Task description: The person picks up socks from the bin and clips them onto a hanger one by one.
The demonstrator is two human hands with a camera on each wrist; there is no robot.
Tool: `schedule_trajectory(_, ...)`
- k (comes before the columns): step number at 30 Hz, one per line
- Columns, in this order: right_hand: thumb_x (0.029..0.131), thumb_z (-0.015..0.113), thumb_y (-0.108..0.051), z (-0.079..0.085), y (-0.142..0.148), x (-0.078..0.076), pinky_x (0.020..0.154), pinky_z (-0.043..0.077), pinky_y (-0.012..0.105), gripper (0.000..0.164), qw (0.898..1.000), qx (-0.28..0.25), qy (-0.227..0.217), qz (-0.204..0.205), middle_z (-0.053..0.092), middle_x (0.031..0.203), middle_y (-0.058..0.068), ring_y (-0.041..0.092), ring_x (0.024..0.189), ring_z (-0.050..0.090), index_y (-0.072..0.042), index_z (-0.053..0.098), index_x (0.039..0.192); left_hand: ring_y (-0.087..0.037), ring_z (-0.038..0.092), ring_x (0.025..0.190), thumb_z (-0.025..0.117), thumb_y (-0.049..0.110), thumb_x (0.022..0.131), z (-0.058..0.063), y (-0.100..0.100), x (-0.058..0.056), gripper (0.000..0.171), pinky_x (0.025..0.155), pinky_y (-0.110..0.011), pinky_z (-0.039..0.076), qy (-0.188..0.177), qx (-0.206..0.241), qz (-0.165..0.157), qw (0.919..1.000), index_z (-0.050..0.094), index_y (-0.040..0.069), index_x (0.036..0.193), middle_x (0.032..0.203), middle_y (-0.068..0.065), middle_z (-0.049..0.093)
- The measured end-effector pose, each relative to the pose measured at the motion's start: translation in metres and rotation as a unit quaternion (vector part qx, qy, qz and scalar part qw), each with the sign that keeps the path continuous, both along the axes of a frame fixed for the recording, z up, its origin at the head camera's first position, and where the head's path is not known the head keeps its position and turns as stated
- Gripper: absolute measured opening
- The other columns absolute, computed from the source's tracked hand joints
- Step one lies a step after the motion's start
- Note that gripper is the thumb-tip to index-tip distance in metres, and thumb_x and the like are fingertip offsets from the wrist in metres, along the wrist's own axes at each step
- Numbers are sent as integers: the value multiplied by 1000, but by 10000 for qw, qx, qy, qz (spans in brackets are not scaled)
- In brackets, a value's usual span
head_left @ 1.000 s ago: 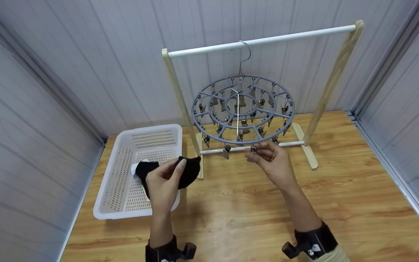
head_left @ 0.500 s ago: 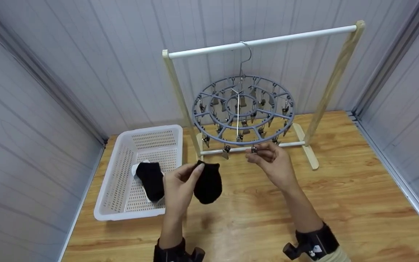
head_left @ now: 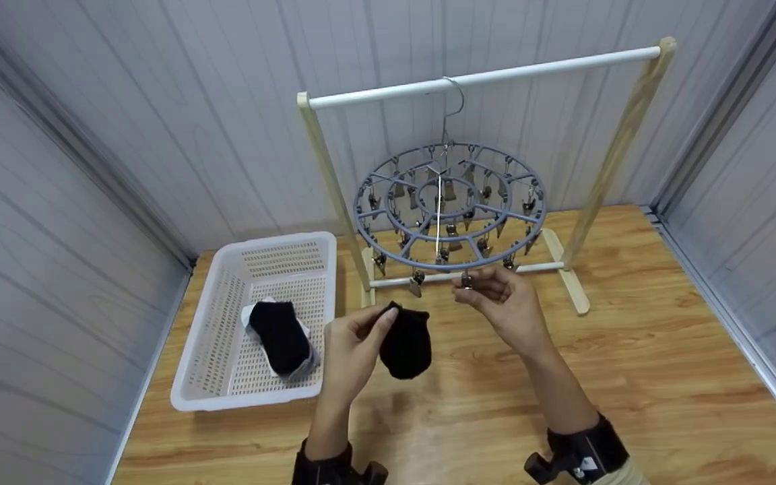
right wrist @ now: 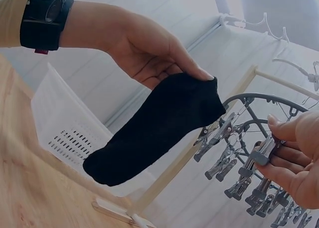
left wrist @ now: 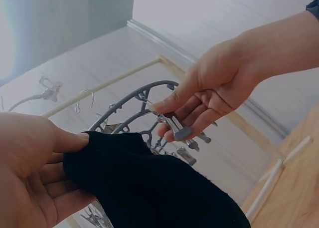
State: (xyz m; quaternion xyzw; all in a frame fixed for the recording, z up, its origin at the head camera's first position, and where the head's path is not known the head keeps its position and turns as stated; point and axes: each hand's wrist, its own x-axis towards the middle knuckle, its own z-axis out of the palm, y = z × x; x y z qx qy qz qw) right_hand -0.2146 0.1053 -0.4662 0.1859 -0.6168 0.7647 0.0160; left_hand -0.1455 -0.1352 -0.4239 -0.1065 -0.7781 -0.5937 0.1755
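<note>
My left hand [head_left: 354,347] pinches a black ankle sock [head_left: 406,345] by a corner of its cuff, between thumb and fingers. The sock hangs down, just below and left of my right hand [head_left: 501,306]. In the right wrist view the sock's whole length shows, cuff toward the hanger. My right hand grips a metal clip [right wrist: 264,149] at the front rim of the round grey clip hanger [head_left: 422,261]. That clip is apart from the sock. Several more clips dangle from the rings, with nothing in those that show.
A white plastic basket [head_left: 189,377] stands on the left, with another black sock [head_left: 283,340] lying over white and grey cloth inside. The hanger hooks over the white bar [head_left: 529,71] of a wooden-ended rack [head_left: 620,148]. Panel walls close in the back and sides.
My left hand has carried the black sock rightward from over the basket to beside the clip, and the sock now hangs straighter. My right hand has stayed at the clip.
</note>
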Motion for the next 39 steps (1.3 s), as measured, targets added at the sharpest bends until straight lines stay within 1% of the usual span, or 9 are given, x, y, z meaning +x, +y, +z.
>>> schedule_trajectory(7, 87, 73, -3, 1, -1, 0, 86, 56, 43, 31, 9999, -99, -61, -36, 65, 109, 33, 36, 98, 69, 10, 56, 109, -26, 73, 78, 70, 6, 91, -4, 5, -3, 13, 68, -27, 58, -53, -36, -19, 10000, 76, 1, 101, 93, -9, 75)
schedule_trajectory(10, 88, 72, -4, 2, -1, 0, 86, 56, 44, 31, 9999, -63, -87, -48, 67, 108, 30, 37, 98, 69, 10, 56, 110, -26, 73, 78, 72, 5, 89, -7, 8, -6, 13, 68, -28, 58, -34, 10, -43, 10000, 76, 0, 100, 92, -10, 75)
schedule_trajectory(16, 88, 74, -7, 3, 0, 1, 86, 55, 45, 35, 9998, -33, -179, -111, 70, 106, 23, 37, 97, 69, 9, 56, 113, -27, 72, 80, 73, 4, 88, -12, 13, -11, 14, 71, -30, 58, -162, 322, -341, 9988, 75, -2, 101, 93, -12, 75)
schedule_trajectory(21, 87, 75, -8, 4, -1, 1, 86, 55, 45, 37, 9997, -80, -214, -120, 70, 107, 24, 38, 97, 69, 8, 56, 114, -23, 72, 76, 76, 5, 86, -12, 17, -14, 12, 68, -29, 58, -181, 423, -160, 9988, 77, 0, 97, 89, -10, 75)
schedule_trajectory(23, 87, 74, -7, 3, 0, 2, 88, 54, 49, 37, 9997, -115, -196, -88, 69, 108, 24, 40, 99, 68, 8, 56, 115, -20, 73, 75, 77, 7, 85, -12, 19, -16, 11, 68, -30, 58, -208, 403, -57, 9990, 78, 2, 94, 88, -8, 75)
schedule_trajectory(24, 88, 73, -7, 3, 0, 2, 89, 53, 50, 36, 9997, -128, -181, -69, 69, 108, 24, 40, 100, 67, 8, 56, 116, -18, 73, 76, 78, 10, 85, -16, 19, -19, 10, 68, -30, 59, -196, 381, -43, 9991, 79, 5, 94, 87, -5, 76)
schedule_trajectory(27, 89, 73, -8, 3, 2, 3, 90, 51, 53, 36, 9997, -124, -189, -72, 69, 110, 24, 40, 101, 67, 8, 56, 117, -17, 72, 75, 80, 11, 84, -15, 21, -22, 9, 68, -30, 58, -247, 398, 0, 9989, 79, 6, 91, 86, -4, 76)
schedule_trajectory(32, 89, 73, -9, 3, 2, 3, 88, 53, 50, 36, 9997, -134, -156, -90, 69, 109, 24, 37, 99, 69, 8, 57, 116, -19, 72, 73, 80, 8, 82, -5, 26, -24, 10, 67, -30, 58, -183, 559, 69, 9982, 78, 2, 90, 85, -8, 75)
schedule_trajectory(39, 90, 70, -3, 6, -2, 5, 86, 55, 46, 35, 9994, -311, -23, 122, 65, 110, 33, 39, 99, 68, 11, 53, 118, -21, 72, 76, 77, 9, 85, -6, 24, -23, 11, 69, -29, 58, -268, 533, 60, 9982, 78, 1, 94, 87, -9, 75)
